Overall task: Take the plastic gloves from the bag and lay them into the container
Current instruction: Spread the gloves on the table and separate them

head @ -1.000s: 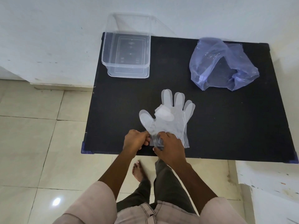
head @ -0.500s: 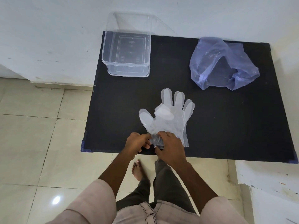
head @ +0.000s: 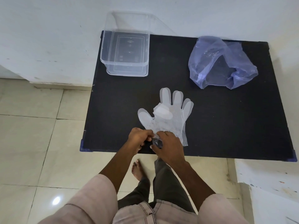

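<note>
A: Start at the hands. What are they doing?

B: The left hand (head: 140, 137) and the right hand (head: 168, 145) meet at the near edge of the table (head: 226, 126). Both pinch the cuff of the gloves (head: 168, 117), fingers closed on the thin plastic, with a small crumple bunched between them.

A: Anything different from a second ago?

B: Little. The hands have drawn closer together and the cuff is more gathered. The glove fingers lie flat where they were, pointing away from the person. I would judge the stack is being collected for lifting.

A: And the rest?

B: The bag (head: 221, 62) lies slumped at the far right, well apart. The container (head: 124, 50) sits open at the far left corner, nothing in it.

A: Any writing?

B: None legible. The container's base shows moulded marks, too faint to read.
</note>
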Tool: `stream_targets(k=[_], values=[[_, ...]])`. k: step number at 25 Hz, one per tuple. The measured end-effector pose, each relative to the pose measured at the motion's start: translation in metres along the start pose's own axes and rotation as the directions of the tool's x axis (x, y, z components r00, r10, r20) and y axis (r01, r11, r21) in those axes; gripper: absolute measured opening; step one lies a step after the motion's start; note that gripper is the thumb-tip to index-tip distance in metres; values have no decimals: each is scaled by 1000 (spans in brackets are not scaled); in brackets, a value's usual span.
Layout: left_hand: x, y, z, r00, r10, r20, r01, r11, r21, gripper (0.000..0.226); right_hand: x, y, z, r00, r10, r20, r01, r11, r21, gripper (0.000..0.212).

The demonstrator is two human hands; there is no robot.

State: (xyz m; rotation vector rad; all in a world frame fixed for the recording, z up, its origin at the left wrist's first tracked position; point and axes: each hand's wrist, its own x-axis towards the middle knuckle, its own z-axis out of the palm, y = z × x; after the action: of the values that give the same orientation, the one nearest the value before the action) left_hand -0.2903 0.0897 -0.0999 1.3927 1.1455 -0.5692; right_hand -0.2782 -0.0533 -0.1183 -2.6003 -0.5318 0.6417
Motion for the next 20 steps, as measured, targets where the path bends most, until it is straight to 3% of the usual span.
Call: stream_targets(k=[6,8,9,11,13,14,16,18,20], values=[[-5,2,0,998,16,53,-10,994,-110,23,5,0,-2,998,29,-51,-28,1000,5,33],[-5,-8,4,986,155,-59,-160,983,-89,24,7,0,-5,992,24,-125,-21,999,28,29],[-7,-17,7,944,296,-147,-297,955,15,23,9,2,-9,981,22,-191,-10,998,63,25],[-17,-39,18,749,644,-157,-567,745,352,17,16,8,-21,962,62,-267,-18,986,163,21],[-26,-55,32,562,822,94,-685,399,609,19,29,15,-38,960,83,-267,-22,974,225,17],[-27,-60,39,537,813,226,-681,260,684,29,35,17,-47,964,82,-255,-20,971,237,14],[-23,-65,52,563,731,385,-629,77,774,59,46,17,-61,972,73,-221,-19,972,235,11],[-14,-59,58,588,686,429,-596,9,803,79,54,17,-68,978,49,-204,-1,973,230,9],[-6,-53,61,609,670,423,-562,-11,827,85,61,17,-75,982,10,-186,30,978,208,9]])
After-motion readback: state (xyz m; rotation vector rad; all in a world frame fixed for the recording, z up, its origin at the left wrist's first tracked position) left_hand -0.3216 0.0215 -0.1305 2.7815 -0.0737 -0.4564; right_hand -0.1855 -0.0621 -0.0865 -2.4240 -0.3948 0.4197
